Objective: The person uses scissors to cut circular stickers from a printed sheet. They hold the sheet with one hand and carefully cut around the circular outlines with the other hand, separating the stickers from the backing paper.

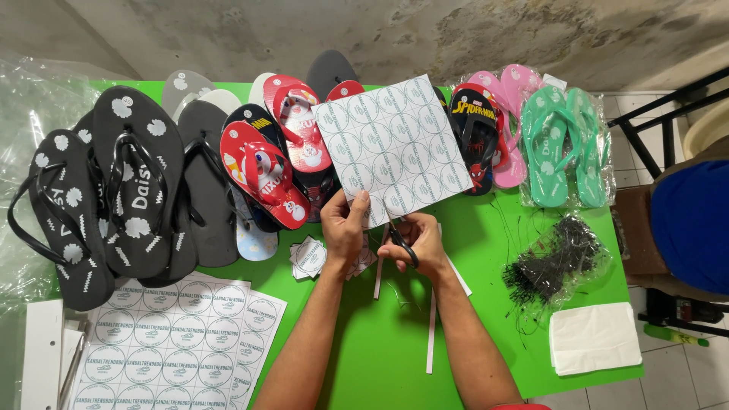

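My left hand (343, 226) pinches the near edge of a white sheet of round printed labels (392, 148), held tilted above the green table (486, 250). My right hand (421, 241) grips black-handled scissors (402, 244) whose blades meet the sheet's bottom edge. A small pile of cut label squares (309, 257) lies just left of my left hand. Thin white paper strips (431, 334) lie on the table under and beside my right forearm.
Black flip-flops (125, 182) lie at the left, red ones (262, 171) in the middle, pink (509, 121) and teal pairs (566, 144) at the right. More label sheets (175, 342) sit at front left. A bag of black ties (558, 262) and white paper (596, 338) lie at the right.
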